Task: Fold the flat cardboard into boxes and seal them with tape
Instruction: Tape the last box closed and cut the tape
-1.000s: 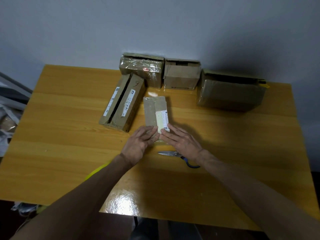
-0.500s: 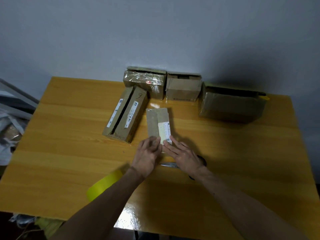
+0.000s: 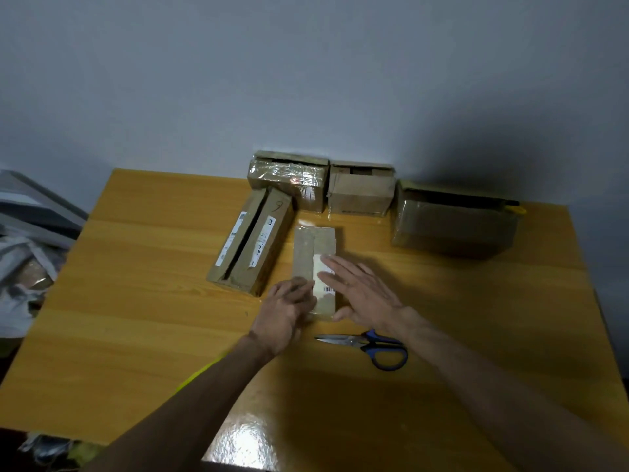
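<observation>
Fingers (image 3: 335, 267) of the right hand (image 3: 366, 294) have slid up the box (image 3: 315, 240).

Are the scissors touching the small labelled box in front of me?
Apart. The head view shows a strip of bare tabletop between the scissors and the near end of the small labelled box.

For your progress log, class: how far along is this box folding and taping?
Done: a wrapped box, plain box, big box and long box are already folded. In hand: the left hand and right hand rest on the small box. Left: the long box's top gapes untaped; scissors lie nearby.
</observation>
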